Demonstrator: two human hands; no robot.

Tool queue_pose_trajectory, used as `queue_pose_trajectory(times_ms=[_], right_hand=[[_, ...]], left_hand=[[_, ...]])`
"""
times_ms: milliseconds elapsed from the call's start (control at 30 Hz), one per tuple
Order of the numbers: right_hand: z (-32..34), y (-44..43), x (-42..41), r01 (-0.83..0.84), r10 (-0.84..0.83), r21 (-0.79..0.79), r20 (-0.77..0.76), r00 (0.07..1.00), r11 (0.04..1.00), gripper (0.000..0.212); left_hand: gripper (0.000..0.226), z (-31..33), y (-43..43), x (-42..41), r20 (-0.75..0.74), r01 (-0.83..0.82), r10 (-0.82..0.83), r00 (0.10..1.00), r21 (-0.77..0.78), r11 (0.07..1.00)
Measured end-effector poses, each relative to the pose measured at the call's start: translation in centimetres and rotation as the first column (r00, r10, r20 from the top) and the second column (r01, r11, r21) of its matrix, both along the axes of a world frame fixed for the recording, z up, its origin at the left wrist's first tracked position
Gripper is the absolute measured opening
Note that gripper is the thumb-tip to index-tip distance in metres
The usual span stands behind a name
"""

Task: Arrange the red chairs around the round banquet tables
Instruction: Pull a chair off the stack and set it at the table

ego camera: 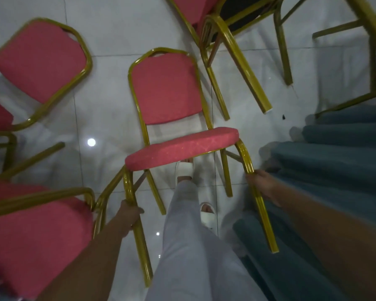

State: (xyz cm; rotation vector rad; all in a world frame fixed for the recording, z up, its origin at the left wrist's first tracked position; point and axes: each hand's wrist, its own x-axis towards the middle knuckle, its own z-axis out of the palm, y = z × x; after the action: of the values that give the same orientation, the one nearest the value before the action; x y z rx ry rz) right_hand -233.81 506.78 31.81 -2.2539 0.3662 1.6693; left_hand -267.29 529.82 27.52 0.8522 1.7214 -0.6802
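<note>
I carry a red chair (167,94) with a gold metal frame, tipped forward so its backrest points at the floor and its front legs point back at me. My left hand (129,216) grips the left front leg. My right hand (262,184) grips the right front leg. The seat cushion hangs above my feet in white sandals. A round table draped in a teal pleated cloth (334,170) stands at my right, touching my right arm.
Another red chair (41,59) stands at the upper left and one (35,235) close at my lower left. A chair (232,22) with a dark underside is tilted at the top. Gold legs of a further chair (371,40) stand at the top right. The floor is glossy white tile.
</note>
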Motion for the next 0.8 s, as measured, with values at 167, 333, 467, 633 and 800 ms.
queue_pose_trajectory(times_ms=[167,333,467,633,800], right_hand=[[-0.6,3.1,1.1,0.260,-0.260,0.071,0.001,0.966,0.963,0.069],[-3.2,8.6,4.4,0.210,-0.209,0.039,-0.030,0.978,0.977,0.082],[-5.9,12.4,6.8,0.090,-0.096,-0.106,-0.044,0.994,0.990,0.087],[-8.4,14.6,7.8,0.062,-0.090,-0.191,-0.141,0.986,0.980,0.061],[-8.3,14.1,7.8,0.069,-0.097,-0.192,-0.142,0.985,0.979,0.056]], left_hand=[[0.010,0.8,2.3,1.1,0.170,-0.378,0.356,0.919,0.120,0.918],[0.066,-1.3,7.6,5.3,0.073,-0.313,0.312,0.947,0.007,0.950],[0.058,-4.1,11.0,7.3,0.031,-0.286,0.290,0.956,-0.101,0.953],[0.048,-6.3,13.1,9.0,-0.111,-0.265,0.243,0.964,-0.291,0.919],[0.056,-6.3,12.5,9.3,0.032,-0.294,0.302,0.953,-0.152,0.944]])
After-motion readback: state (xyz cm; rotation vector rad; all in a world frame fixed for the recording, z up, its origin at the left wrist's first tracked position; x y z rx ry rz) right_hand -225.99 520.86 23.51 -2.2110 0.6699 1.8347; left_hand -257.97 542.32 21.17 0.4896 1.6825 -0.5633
